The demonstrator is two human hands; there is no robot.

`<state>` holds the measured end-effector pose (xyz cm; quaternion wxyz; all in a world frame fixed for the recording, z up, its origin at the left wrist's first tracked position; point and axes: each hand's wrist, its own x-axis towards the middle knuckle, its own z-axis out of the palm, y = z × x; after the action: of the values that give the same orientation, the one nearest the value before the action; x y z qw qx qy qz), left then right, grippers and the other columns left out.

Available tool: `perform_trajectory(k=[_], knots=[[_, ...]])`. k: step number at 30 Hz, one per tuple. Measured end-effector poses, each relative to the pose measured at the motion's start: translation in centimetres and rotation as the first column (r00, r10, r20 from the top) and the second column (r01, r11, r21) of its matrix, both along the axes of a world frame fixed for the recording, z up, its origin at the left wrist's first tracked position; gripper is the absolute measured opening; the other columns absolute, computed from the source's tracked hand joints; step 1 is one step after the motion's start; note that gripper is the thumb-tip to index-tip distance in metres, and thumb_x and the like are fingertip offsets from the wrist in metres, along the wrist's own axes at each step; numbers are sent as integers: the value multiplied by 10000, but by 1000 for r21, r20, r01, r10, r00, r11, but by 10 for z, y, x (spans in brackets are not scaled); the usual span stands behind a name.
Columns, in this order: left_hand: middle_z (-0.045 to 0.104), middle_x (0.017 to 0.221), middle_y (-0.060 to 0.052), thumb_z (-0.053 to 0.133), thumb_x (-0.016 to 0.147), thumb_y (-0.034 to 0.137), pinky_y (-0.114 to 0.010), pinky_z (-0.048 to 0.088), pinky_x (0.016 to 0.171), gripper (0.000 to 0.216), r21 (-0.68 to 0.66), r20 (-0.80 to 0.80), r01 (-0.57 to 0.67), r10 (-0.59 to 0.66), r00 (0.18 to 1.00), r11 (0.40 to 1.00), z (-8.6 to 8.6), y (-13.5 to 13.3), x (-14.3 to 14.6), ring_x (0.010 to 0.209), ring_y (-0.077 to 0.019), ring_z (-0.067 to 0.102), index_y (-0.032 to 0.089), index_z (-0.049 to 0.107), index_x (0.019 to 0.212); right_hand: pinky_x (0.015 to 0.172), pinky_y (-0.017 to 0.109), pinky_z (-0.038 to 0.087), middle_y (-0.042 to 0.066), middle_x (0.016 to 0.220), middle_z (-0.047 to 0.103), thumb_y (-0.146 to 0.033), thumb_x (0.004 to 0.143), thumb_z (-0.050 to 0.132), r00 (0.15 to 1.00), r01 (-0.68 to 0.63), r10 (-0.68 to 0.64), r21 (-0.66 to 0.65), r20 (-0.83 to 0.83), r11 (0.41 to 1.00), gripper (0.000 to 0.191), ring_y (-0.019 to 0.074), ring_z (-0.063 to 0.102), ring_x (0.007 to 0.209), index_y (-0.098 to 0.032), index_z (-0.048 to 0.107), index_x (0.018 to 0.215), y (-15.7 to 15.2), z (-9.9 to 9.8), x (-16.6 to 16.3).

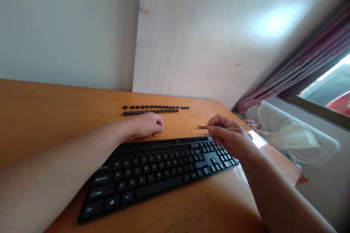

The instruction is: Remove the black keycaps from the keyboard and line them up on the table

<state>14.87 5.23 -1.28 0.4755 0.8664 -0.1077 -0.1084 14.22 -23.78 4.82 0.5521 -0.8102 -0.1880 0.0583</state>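
Observation:
A black keyboard (161,187) lies at a slant on the wooden table, with white letters on its keys. Over its far edge, my left hand (147,125) is closed, thumb against curled fingers; whatever it may hold is hidden. My right hand (225,134) is pinched around a thin tweezers-like tool (202,127), its narrow tip pointing left above the table. Two rows of loose black keycaps (153,107) sit behind the keyboard, and my left hand is just in front of the nearer row.
The orange-brown table (54,116) reaches back to a wall and a pale wooden panel (191,36). To the right are a bundle in clear plastic (295,131), a purple curtain (300,56) and a window (330,87). A bright patch of light falls on the table's right side.

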Motion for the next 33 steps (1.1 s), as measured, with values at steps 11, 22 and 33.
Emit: perform_trajectory(k=[11,22,33], knots=[[603,647,4,573,681,360,-262,382,582,184,17,2,-9,9,1000,1000,1,0,-1,622,-155,544,196,594,762,418,217,195,-58,572,428,-422,784,726,999,-17,17,5,-48,1000,284,77,350,469,-214,592,925,-11,-9,-6],[609,662,1,569,686,347,-260,385,607,182,29,0,-17,17,1000,999,4,-1,-3,651,-154,557,192,605,774,418,224,241,-37,588,476,-461,793,673,998,-59,66,-328,10,943,265,85,364,471,-212,631,875,-9,-7,-11],[599,640,7,572,685,336,-253,384,583,165,29,-14,-20,20,1000,999,6,-2,-5,626,-147,550,195,600,766,427,197,303,-23,666,482,-509,858,583,991,-133,122,-347,-54,928,321,85,426,512,-193,589,918,-10,-19,-6]])
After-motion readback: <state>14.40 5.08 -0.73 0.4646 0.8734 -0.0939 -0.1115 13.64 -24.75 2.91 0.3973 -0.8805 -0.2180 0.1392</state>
